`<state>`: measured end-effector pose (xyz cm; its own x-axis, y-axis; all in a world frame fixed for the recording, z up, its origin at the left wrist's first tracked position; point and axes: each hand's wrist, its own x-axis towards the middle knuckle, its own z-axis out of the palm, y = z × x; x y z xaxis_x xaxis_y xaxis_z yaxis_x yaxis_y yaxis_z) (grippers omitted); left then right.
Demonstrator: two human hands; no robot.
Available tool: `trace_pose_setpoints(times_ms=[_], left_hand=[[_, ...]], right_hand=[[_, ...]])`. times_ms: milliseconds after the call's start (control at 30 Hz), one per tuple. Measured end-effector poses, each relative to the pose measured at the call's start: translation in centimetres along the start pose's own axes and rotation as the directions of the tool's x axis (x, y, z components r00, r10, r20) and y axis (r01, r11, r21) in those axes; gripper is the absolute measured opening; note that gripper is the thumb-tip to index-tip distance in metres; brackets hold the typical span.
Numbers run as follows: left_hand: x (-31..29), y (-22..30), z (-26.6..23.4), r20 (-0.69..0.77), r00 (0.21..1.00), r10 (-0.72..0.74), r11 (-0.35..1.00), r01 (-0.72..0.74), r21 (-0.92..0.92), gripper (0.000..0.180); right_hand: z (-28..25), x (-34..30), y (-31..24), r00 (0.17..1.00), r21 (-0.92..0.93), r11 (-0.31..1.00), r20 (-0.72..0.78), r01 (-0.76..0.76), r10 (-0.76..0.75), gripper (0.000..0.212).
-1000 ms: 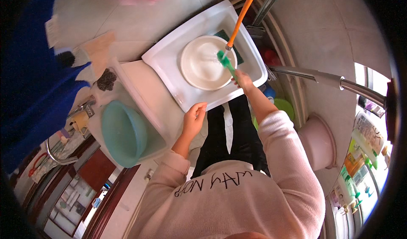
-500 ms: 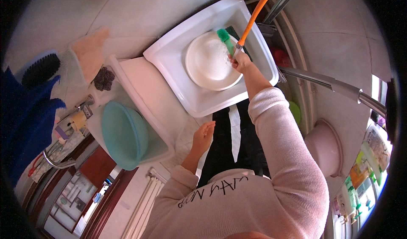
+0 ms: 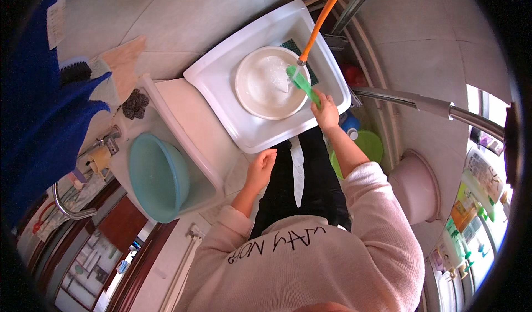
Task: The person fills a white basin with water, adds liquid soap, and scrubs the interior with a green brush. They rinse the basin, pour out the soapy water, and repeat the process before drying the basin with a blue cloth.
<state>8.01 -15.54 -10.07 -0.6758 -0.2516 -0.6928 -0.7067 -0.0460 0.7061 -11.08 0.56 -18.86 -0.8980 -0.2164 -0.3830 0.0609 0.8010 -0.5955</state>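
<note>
My right hand (image 3: 326, 111) is closed round the handle of a green brush (image 3: 302, 83). The brush head is at the right part of a round white basin (image 3: 242, 102), under the metal end of an orange hose (image 3: 320, 27). Water runs from the hose past the brush into the basin, which holds frothy water. The basin stands in a white sink (image 3: 244, 137). My left hand (image 3: 260, 169) hangs in front of the sink's near edge, holding nothing that I can see, with its fingers loosely bent and apart from the thumb.
A teal basin (image 3: 183, 173) rests tilted in a second sink (image 3: 213, 187) on the left. A dark green mat (image 3: 313, 75) lies behind the white basin. A metal rail (image 3: 410, 98) crosses at right, above a green basin (image 3: 368, 146) and a pink tub (image 3: 415, 193). Blue cloth (image 3: 39, 124) hangs far left.
My right hand has drawn back toward me and off the hose end. The brush head has come nearer, under the water stream. The left hand stays near the sink edge.
</note>
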Motion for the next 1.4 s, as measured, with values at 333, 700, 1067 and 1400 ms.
trace_pose_setpoints(times_ms=[333, 700, 1067, 1400], left_hand=[[1.2, 0.9, 0.8, 0.022, 0.999, 0.023, 1.0, -0.023, -0.005, 0.023], [4.4, 1.0, 0.7, 0.017, 1.0, -0.026, 0.999, 0.027, -0.035, 0.024], [15.9, 7.6, 2.9, -0.061, 0.967, 0.248, 0.897, -0.205, 0.392, 0.029], [25.7, 8.2, 7.0, -0.05, 0.998, -0.023, 0.816, 0.048, 0.576, 0.028]], right_hand=[[2.0, 3.6, -0.6, 0.751, 0.61, 0.445, 0.587, -0.656, 0.302, 0.03], [-1.2, -1.7, 0.7, 0.732, 0.7, 0.216, 0.637, -0.681, 0.243, 0.023], [-0.7, 0.1, 0.4, 0.845, 0.592, 0.655, 0.515, -0.47, 0.141, 0.032], [1.3, 1.2, 2.7, 0.985, -0.131, 0.991, 0.168, -0.003, 0.025, 0.033]])
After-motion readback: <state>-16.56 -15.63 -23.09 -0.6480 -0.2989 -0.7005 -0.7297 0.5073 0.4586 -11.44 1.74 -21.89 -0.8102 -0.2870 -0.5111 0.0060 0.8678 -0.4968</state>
